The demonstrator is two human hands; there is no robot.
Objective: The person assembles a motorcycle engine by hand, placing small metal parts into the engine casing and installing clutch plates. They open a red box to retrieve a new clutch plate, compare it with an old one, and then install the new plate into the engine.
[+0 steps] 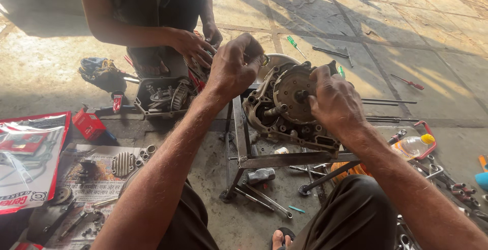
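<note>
A person's right hand [333, 97] presses on the round clutch assembly [294, 93] of a motorcycle engine crankcase [277, 115], fingers curled narrow around its central hub. The case sits tilted on a small metal stand [284, 159] on the concrete floor [417, 47], its open face turned toward the worker. The left hand [235, 67] hovers at the case's upper left edge, fingers pinched shut on something too small to tell. The right hand is the nearer to the hub. Opposite, a second person's hands [195, 44] grip another engine part.
</note>
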